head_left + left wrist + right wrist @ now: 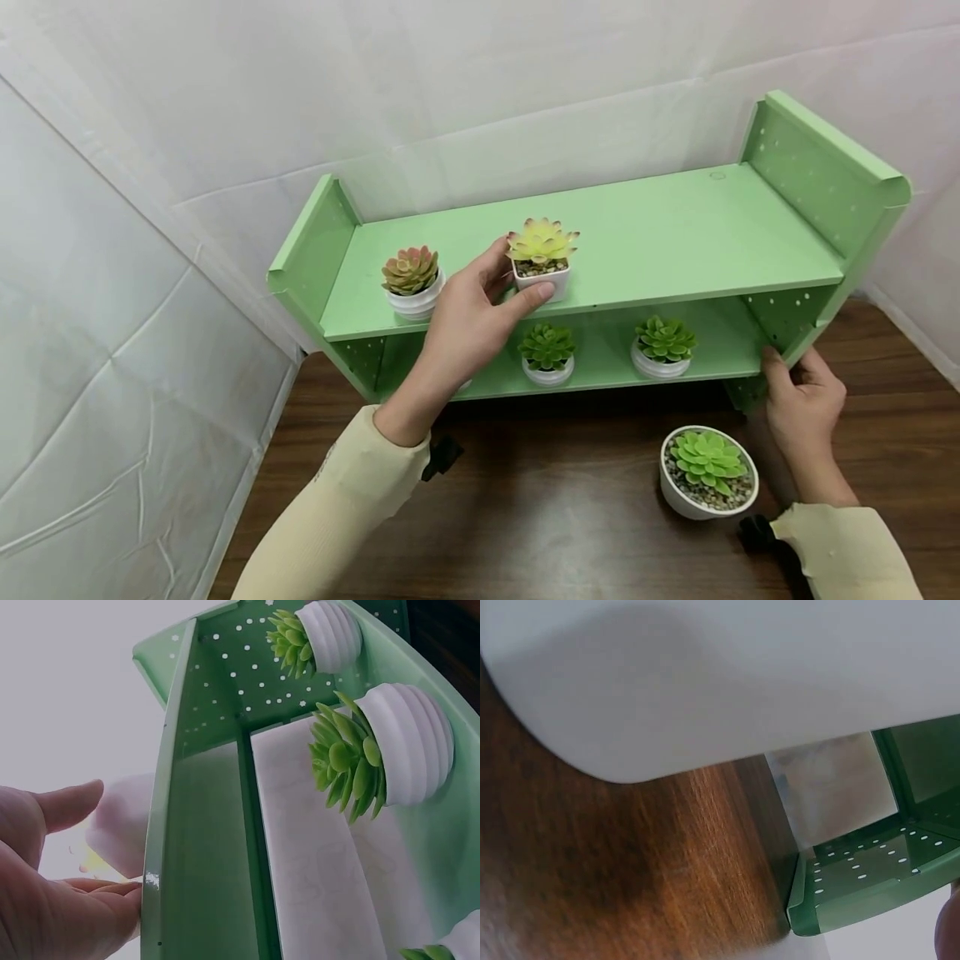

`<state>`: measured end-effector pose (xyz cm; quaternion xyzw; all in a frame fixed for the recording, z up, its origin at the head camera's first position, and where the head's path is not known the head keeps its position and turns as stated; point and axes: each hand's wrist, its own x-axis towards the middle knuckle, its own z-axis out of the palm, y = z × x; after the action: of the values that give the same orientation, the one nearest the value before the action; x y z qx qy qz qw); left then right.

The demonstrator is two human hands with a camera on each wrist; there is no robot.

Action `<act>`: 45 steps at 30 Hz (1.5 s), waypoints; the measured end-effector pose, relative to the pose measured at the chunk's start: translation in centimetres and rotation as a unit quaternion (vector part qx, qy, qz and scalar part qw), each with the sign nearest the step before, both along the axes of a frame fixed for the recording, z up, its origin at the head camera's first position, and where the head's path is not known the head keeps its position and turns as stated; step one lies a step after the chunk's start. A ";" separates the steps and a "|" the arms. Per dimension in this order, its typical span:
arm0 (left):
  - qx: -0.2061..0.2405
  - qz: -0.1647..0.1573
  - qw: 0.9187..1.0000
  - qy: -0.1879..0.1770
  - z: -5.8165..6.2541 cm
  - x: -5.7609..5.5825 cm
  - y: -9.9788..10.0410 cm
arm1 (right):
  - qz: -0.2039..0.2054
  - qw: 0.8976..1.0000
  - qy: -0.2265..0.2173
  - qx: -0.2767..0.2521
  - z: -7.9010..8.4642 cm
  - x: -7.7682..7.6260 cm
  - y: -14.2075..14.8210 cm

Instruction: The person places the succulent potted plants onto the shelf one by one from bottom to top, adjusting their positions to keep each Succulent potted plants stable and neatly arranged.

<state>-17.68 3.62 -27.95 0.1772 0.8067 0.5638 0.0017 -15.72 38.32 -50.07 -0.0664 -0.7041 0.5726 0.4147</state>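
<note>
My left hand (476,312) holds a small square white pot with a yellow, pink-tipped succulent (542,243) at the top board of a green shelf (697,225). Its thumb lies across the pot's front; the index finger is on the far side. From below, the left wrist view shows the pot's pale side (124,817) beyond the shelf edge. To the left of this hand, a reddish succulent in a round white pot (412,283) stands on the same board. My right hand (806,408) grips the lower front edge of the shelf's right side panel, thumb on the inner side.
Green succulents in white ribbed pots, one (547,354) near the middle and another (663,346) to its right, stand on the lower board. A third pot there is mostly hidden by the left arm. On the brown wooden table (525,500) sits a larger potted succulent (708,472).
</note>
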 end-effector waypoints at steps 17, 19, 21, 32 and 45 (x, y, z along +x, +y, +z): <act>-0.018 0.054 0.995 0.077 -0.9 2.3 -0.4 | 0.015 1.000 0.005 -0.005 1.6 0.9 -1.0; -0.017 0.049 0.996 0.070 -0.9 2.2 -0.4 | 0.009 1.000 0.001 -0.004 1.0 0.6 -0.6; -0.019 0.044 0.997 0.062 -1.0 2.1 -0.4 | 0.005 1.000 -0.001 -0.003 0.4 0.4 -0.2; -0.016 0.046 0.996 0.076 -1.3 2.2 -0.6 | 0.005 1.000 0.001 0.004 0.3 0.2 -0.1; -0.022 0.046 0.996 0.078 -1.1 1.6 -0.5 | 0.003 1.000 -0.007 0.001 -0.3 -0.1 0.2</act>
<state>-16.11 3.15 -29.08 0.1834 0.8239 0.5298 -0.0828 -15.87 38.54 -50.38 -0.0683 -0.7076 0.5726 0.4084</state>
